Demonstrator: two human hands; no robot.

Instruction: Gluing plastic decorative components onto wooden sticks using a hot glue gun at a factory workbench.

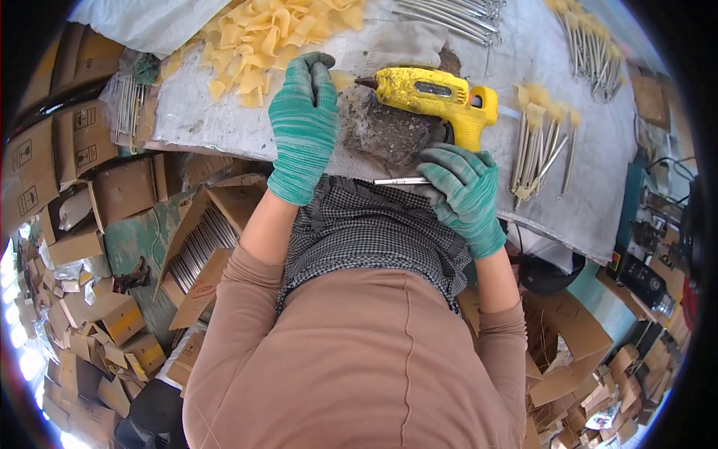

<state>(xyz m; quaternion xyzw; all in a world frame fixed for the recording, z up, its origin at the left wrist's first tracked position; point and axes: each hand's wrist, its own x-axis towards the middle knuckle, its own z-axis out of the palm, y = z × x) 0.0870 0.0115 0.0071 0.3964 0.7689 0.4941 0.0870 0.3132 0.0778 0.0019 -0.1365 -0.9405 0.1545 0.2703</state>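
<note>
Left hand [305, 123], green glove, reaches forward palm-down with fingers pinched on a small yellow piece [342, 79] right at the nozzle of the yellow glue gun [434, 97] lying on the table [523, 45]. Right hand [464, 191] curled near the table edge, gripping a thin metal rod [400, 181] held roughly level, just below the gun's handle.

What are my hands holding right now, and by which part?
Right hand pinches a thin metal rod at its right end. Left hand touches a yellow piece at its fingertips; grip unclear.
</note>
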